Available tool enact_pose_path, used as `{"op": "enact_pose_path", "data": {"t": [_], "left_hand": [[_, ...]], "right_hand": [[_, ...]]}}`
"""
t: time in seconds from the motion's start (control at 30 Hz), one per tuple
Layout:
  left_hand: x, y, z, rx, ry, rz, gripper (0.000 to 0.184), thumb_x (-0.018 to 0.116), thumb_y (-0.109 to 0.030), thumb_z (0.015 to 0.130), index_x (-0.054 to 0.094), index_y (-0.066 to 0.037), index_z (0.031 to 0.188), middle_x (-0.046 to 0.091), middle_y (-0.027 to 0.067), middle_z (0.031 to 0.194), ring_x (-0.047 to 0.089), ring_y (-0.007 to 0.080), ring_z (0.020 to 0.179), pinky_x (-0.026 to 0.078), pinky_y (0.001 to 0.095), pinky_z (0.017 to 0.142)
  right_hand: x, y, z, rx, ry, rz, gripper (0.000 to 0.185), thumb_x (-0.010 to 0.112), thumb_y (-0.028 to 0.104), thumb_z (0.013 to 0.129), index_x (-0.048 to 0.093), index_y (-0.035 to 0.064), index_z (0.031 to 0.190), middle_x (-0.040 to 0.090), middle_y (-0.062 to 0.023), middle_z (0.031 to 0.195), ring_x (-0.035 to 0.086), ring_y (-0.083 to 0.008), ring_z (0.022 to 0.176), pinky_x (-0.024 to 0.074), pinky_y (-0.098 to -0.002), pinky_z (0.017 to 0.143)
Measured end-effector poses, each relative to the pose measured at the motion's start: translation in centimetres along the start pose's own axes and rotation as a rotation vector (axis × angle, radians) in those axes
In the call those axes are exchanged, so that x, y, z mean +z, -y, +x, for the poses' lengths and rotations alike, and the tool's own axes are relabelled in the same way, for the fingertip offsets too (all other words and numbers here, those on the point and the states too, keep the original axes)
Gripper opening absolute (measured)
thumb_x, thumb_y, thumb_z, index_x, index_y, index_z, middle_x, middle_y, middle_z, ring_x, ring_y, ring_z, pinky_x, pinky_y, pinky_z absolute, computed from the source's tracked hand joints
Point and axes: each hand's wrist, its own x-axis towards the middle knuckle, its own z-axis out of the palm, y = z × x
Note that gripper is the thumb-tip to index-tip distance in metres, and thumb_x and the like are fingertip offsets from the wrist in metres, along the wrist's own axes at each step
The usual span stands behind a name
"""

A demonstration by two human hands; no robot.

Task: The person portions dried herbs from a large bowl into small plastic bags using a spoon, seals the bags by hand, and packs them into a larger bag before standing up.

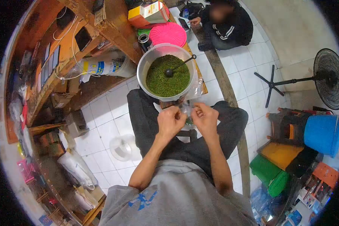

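Between my two hands is a small clear plastic bag (187, 110), with a bit of green stuff showing low in it. My left hand (171, 121) pinches its left side with curled fingers. On the other side, my right hand (205, 119) grips it with thumb and fingers together. Just beyond them stands a whitish plastic tub (140, 71) filled with fine green and brownish bits (165, 83). A black ladle (169, 72) rests in the tub, its handle leaning over the right rim. Clear plastic (197, 88) lies beside the tub.
Behind the tub are a pink lid (168, 34), a dark can (143, 38) and a carton (148, 14). Another person (229, 26) sits on the floor at upper right. A fan (327, 73) stands right; a clear container (121, 148) sits on the left floor tiles.
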Motion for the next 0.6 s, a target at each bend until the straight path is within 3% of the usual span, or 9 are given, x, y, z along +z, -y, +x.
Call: {"op": "enact_pose_path", "data": {"t": [0.1,0.17,0.2,0.23,0.3,0.33,0.47,0.53,0.6], "left_hand": [[-0.7,-1.1,0.0,0.021,-0.011,0.170,0.009,0.074,-0.011,0.087,0.070,-0.004,0.091,0.073,0.0085,0.085,0.069,0.0183,0.071,0.054,0.0339,0.065],[-0.9,-1.0,0.1,0.051,-0.099,-0.292,0.016,0.074,-0.011,0.088,0.071,-0.003,0.102,0.074,0.0085,0.097,0.070,0.0173,0.086,0.056,0.0335,0.076],[-0.8,-0.4,0.5,0.021,-0.130,-0.365,0.032,0.074,-0.008,0.089,0.066,-0.003,0.120,0.072,0.0092,0.108,0.069,0.0175,0.099,0.055,0.0337,0.085],[-0.7,0.1,0.6,0.019,-0.136,-0.372,0.032,0.074,-0.008,0.089,0.066,-0.003,0.120,0.072,0.0092,0.108,0.069,0.0175,0.099,0.055,0.0337,0.085],[-1.1,0.3,0.9,-0.182,0.043,-1.036,0.045,0.074,-0.007,0.090,0.058,-0.004,0.132,0.069,0.0115,0.115,0.066,0.0186,0.106,0.054,0.0334,0.090],[-1.5,-0.2,1.0,-0.190,0.077,-1.127,0.048,0.073,-0.003,0.090,0.056,-0.005,0.135,0.070,0.0091,0.104,0.067,0.0145,0.093,0.054,0.0290,0.081],[-2.7,-0.5,1.1,-0.107,0.004,-0.723,0.043,0.070,0.003,0.089,0.061,-0.005,0.130,0.066,-0.0025,0.081,0.056,0.0052,0.067,0.048,0.0232,0.063],[-3.0,-0.3,1.2,-0.047,-0.019,-0.604,0.043,0.070,0.002,0.088,0.061,-0.005,0.130,0.068,0.0000,0.082,0.060,0.0081,0.068,0.049,0.0240,0.064],[-3.5,-0.3,1.3,0.008,-0.039,-0.484,0.044,0.071,0.002,0.087,0.061,-0.004,0.130,0.070,0.0025,0.082,0.063,0.0109,0.069,0.051,0.0248,0.065]], "right_hand": [[-1.1,1.4,0.9,0.076,-0.026,0.127,0.024,0.073,-0.002,0.087,0.070,-0.0046,0.111,0.073,-0.0060,0.086,0.067,-0.0090,0.073,0.0548,-0.0226,0.069],[-1.3,1.6,1.1,0.154,-0.028,0.330,0.025,0.073,-0.003,0.087,0.069,-0.0046,0.112,0.073,-0.0064,0.086,0.067,-0.0091,0.074,0.0549,-0.0227,0.069],[-1.4,1.7,1.2,0.238,-0.034,0.540,0.027,0.073,-0.003,0.087,0.069,-0.0046,0.113,0.072,-0.0068,0.086,0.068,-0.0093,0.076,0.0549,-0.0228,0.069],[-1.8,1.8,1.2,0.235,-0.029,0.533,0.027,0.073,-0.003,0.087,0.069,-0.0046,0.113,0.072,-0.0068,0.086,0.068,-0.0093,0.076,0.0549,-0.0228,0.069],[-2.5,2.1,1.4,0.270,0.070,0.750,0.030,0.073,-0.005,0.086,0.067,-0.0045,0.115,0.073,-0.0086,0.090,0.068,-0.0101,0.078,0.0553,-0.0231,0.071],[-2.6,2.2,1.5,0.264,0.081,0.744,0.030,0.073,-0.005,0.086,0.067,-0.0045,0.115,0.073,-0.0086,0.090,0.068,-0.0101,0.078,0.0553,-0.0231,0.071],[-2.6,1.2,1.2,0.175,0.069,0.808,0.034,0.074,-0.008,0.084,0.065,-0.0048,0.117,0.073,-0.0116,0.091,0.069,-0.0111,0.081,0.0570,-0.0251,0.073],[-2.8,1.4,1.5,0.141,0.065,0.800,0.032,0.074,-0.010,0.083,0.067,-0.0052,0.114,0.073,-0.0116,0.093,0.069,-0.0120,0.084,0.0575,-0.0260,0.075],[-3.5,2.3,1.7,0.082,0.193,0.527,0.024,0.073,-0.012,0.080,0.071,-0.0091,0.104,0.069,-0.0080,0.094,0.066,-0.0110,0.079,0.0549,-0.0246,0.070]]}}
